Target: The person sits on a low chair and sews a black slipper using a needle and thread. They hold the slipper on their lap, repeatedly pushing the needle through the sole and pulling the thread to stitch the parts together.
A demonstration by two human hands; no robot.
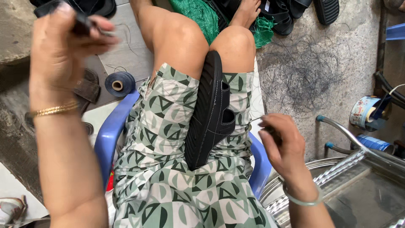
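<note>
a black sandal (209,114) stands on edge, clamped between the person's thighs over patterned green shorts (168,169), sole turned left and straps right. the right hand (283,143) sits just beside it, fingers pinched shut on a pale thread (255,120). the left hand (63,46) is raised well apart, closed around a small dark tool (82,23), blurred. the person sits on a blue plastic chair (110,135); a spool of dark thread (120,84) lies on the floor to the left.

Rough concrete floor (337,55), daylit; blue plastic chair (110,135); steel basin (303,169) lower right.
</note>
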